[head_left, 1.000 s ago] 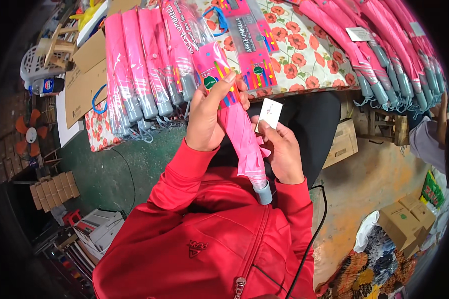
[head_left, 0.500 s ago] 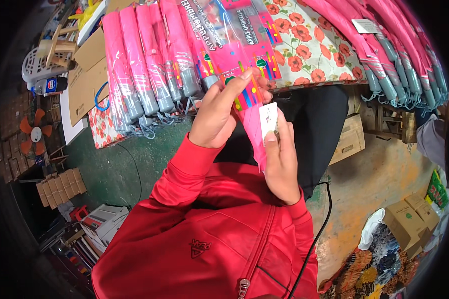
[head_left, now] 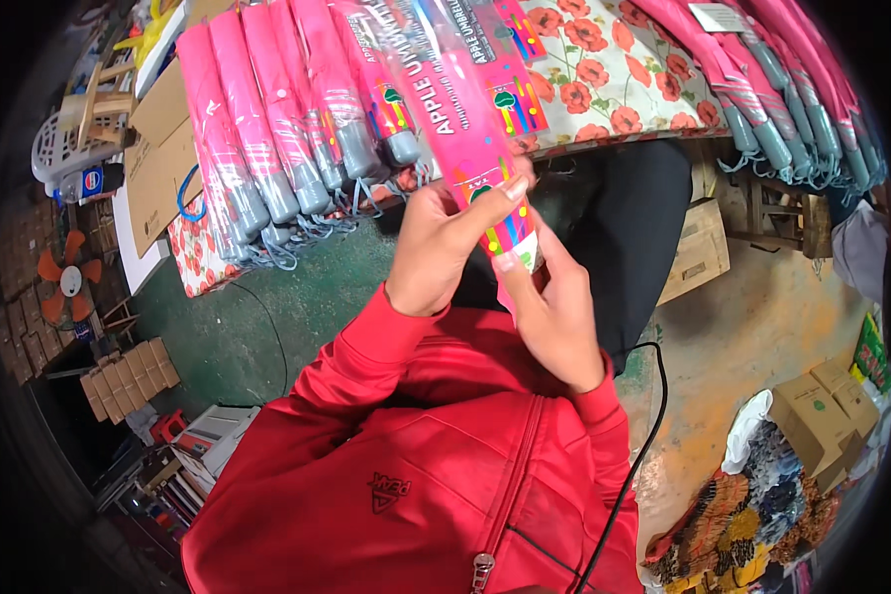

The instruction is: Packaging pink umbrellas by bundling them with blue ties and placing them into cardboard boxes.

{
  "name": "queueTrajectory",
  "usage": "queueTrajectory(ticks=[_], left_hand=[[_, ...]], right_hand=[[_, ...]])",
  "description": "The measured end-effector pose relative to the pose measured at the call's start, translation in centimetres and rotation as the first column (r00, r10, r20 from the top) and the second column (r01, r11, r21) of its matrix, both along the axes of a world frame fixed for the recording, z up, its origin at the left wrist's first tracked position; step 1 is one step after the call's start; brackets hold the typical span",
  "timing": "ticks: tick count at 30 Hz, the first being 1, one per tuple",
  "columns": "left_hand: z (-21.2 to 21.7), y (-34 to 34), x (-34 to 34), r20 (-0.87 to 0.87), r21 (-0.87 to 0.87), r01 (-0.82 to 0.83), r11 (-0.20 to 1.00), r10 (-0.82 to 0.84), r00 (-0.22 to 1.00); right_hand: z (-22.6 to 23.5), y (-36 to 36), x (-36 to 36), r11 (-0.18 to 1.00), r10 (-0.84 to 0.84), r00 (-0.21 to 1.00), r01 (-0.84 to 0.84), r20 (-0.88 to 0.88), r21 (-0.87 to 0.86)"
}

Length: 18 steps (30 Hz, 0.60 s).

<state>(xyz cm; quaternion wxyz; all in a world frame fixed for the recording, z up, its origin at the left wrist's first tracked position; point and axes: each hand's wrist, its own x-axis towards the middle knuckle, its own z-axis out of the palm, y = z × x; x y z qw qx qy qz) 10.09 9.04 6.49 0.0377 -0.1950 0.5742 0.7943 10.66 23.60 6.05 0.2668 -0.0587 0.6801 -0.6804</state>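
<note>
A clear plastic umbrella sleeve (head_left: 465, 134) with pink, colour-striped printing lies aslant in front of me. My left hand (head_left: 436, 243) is closed round its lower end, thumb on top. At its mouth, my right hand (head_left: 559, 322) pinches a pink folded umbrella (head_left: 506, 300) and the sleeve's edge. Part of a white tag (head_left: 527, 251) shows beside the right fingers; how far the umbrella reaches inside is hard to see. Left of the sleeve, pink umbrellas with grey handles (head_left: 257, 109) lie in clear sleeves. Further printed sleeves (head_left: 518, 104) rest just beyond.
A table with a poppy-patterned cloth (head_left: 589, 94) stands ahead. More pink umbrellas (head_left: 762, 114) hang over its right edge. An opened carton (head_left: 163, 168) is at the left, a wooden box (head_left: 698, 252) under the table. Cartons (head_left: 822, 416) and patterned cloth (head_left: 742, 515) lie at lower right.
My right hand has moved up against the sleeve's mouth. The white tag, fully in sight before, is now mostly covered by the sleeve and fingers. My left hand has shifted slightly down.
</note>
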Motion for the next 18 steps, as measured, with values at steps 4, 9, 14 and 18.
queueTrajectory(ticks=[4,9,14,18], left_hand=[[0.0,1.2,-0.5,-0.038,0.191,-0.089,0.978,0.098,0.994],[0.1,2.1,1.0,-0.002,0.282,-0.122,0.952,0.127,0.992],[-0.5,0.1,-0.8,-0.065,0.296,-0.324,0.899,0.357,0.932],[-1.4,-2.0,-1.2,-0.125,0.262,-0.46,0.849,0.502,0.856]], right_hand=[[0.1,1.5,-1.0,0.999,0.027,0.99,-0.022,0.139,-0.04],[-1.6,0.5,-0.2,0.999,-0.034,0.998,0.032,0.049,0.037],[-0.7,2.4,-0.2,0.969,0.16,0.984,-0.141,-0.079,0.202],[-0.1,3.8,0.3,0.916,0.215,0.976,-0.198,-0.01,0.348]])
